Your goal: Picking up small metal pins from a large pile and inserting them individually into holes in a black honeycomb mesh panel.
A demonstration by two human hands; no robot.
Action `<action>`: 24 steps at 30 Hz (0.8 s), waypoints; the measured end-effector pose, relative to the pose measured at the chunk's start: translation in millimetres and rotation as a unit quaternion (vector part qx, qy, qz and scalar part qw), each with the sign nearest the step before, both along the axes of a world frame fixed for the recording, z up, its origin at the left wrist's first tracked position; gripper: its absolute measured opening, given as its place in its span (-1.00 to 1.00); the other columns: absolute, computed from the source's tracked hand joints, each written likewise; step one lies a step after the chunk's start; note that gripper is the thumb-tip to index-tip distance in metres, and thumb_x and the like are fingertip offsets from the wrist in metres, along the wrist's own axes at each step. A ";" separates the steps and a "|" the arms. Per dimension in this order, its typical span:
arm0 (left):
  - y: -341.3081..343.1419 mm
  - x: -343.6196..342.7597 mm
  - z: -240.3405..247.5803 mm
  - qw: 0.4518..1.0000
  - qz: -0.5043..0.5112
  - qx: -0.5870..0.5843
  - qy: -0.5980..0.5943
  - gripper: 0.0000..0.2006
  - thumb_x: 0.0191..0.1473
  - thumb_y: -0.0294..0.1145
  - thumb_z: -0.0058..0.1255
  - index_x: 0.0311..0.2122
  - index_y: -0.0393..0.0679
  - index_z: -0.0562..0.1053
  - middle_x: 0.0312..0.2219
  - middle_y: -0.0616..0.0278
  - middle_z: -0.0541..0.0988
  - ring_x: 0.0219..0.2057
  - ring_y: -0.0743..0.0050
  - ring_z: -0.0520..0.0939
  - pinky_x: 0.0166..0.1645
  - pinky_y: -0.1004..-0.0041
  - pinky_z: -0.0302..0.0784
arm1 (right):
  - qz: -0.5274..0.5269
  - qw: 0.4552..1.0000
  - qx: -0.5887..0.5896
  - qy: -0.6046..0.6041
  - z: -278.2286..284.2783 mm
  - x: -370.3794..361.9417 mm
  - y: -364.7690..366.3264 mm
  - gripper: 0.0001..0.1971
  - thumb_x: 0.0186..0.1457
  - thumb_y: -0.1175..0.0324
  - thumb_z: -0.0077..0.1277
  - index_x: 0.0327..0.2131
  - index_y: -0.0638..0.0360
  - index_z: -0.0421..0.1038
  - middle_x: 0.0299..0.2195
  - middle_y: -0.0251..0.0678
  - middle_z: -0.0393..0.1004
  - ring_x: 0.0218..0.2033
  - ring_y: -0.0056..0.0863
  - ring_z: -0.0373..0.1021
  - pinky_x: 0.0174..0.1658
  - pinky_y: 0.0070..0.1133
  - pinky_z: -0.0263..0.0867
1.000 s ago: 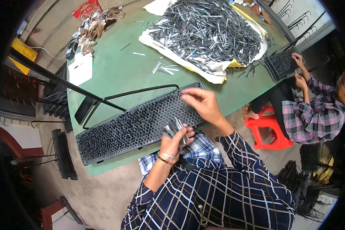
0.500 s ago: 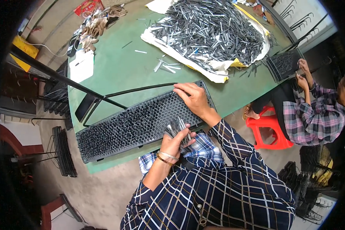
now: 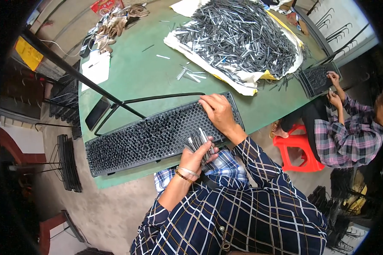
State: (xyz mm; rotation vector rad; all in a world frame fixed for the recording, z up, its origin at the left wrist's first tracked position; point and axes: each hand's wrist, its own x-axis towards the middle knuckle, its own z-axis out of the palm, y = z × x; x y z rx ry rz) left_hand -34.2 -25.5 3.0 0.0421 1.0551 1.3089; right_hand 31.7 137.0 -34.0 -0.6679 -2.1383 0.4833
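We have a long black tray (image 3: 181, 134) lying along the near edge of the green worktop (image 3: 134, 78), slanting up toward our right. Its face is full of small round holes; the left part bristles with dark pieces, too small for us to tell one by one, while plain holes show toward the right.

Our left grip (image 3: 193, 159) is closed around a bundle of thin grey strips (image 3: 195, 143), which fan upward over the tray's front edge. Our right grip (image 3: 219, 112) is over the tray's right end, fingers bent, thumb and fingertips fairly narrow; we cannot tell whether a strip sits between them. A blue and white checked cloth (image 3: 227, 168) lies in our lap.

Behind the tray, a bent black rod (image 3: 164, 97) runs along its far side, and a flat black slab (image 3: 98, 113) rests near the left end. Farther back we see a few loose strips (image 3: 192, 75), then a big heap (image 3: 242, 40) of them on a white sack (image 3: 244, 88) with yellow edging. White paper (image 3: 96, 69) and brown gloves (image 3: 119, 26) lie at the far left. To our right, a co-worker (image 3: 349, 140) sits on a red stool (image 3: 300, 151), both hands at another dark tray (image 3: 319, 80).
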 end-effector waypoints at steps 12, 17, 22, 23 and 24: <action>3.0 -2.8 -2.3 1.000 0.006 0.014 -0.023 -0.78 0.05 -0.44 0.01 -0.19 -0.32 0.39 -0.39 0.17 0.51 -0.36 0.32 0.60 -0.30 0.41 0.63 | 0.137 0.922 -0.361 -0.036 36.3 27.9 -21.2 -0.76 0.00 0.28 0.08 -0.31 0.25 0.49 -0.44 -0.29 0.46 -0.41 -0.50 0.39 -0.35 -0.57 0.28; 12.7 1.3 1.1 0.999 -0.003 0.034 0.010 -0.80 0.06 -0.47 -0.02 -0.19 -0.31 0.39 -0.39 0.13 0.51 -0.39 0.33 0.60 -0.35 0.46 0.62 | 0.177 0.816 -0.550 -0.005 31.7 47.2 -28.8 -0.74 -0.02 0.31 0.13 -0.35 0.37 0.49 -0.52 -0.33 0.51 -0.50 -0.69 0.37 -0.44 -0.72 0.29; 15.8 3.9 0.6 1.000 0.012 0.007 0.012 -0.80 0.06 -0.47 -0.03 -0.21 -0.34 0.40 -0.38 0.09 0.53 -0.38 0.32 0.61 -0.34 0.46 0.62 | 0.138 0.819 -0.554 0.059 30.2 52.3 -20.1 -0.82 -0.01 0.39 0.11 -0.34 0.31 0.51 -0.50 -0.38 0.51 -0.50 -0.72 0.36 -0.43 -0.76 0.29; 16.9 3.9 0.8 1.000 0.016 0.002 0.012 -0.80 0.06 -0.47 -0.03 -0.21 -0.34 0.40 -0.37 0.08 0.53 -0.38 0.32 0.61 -0.34 0.46 0.61 | 0.126 0.808 -0.573 0.055 34.2 52.9 -16.0 -0.83 0.00 0.40 0.09 -0.35 0.30 0.51 -0.50 -0.38 0.51 -0.53 -0.74 0.35 -0.44 -0.77 0.28; 17.1 4.2 0.1 1.000 0.020 -0.004 0.011 -0.80 0.06 -0.47 -0.03 -0.22 -0.34 0.40 -0.37 0.07 0.53 -0.38 0.31 0.61 -0.33 0.46 0.61 | 0.126 0.808 -0.573 0.056 35.7 52.2 -14.0 -0.83 0.00 0.40 0.09 -0.35 0.30 0.51 -0.50 -0.38 0.51 -0.53 -0.74 0.35 -0.44 -0.77 0.28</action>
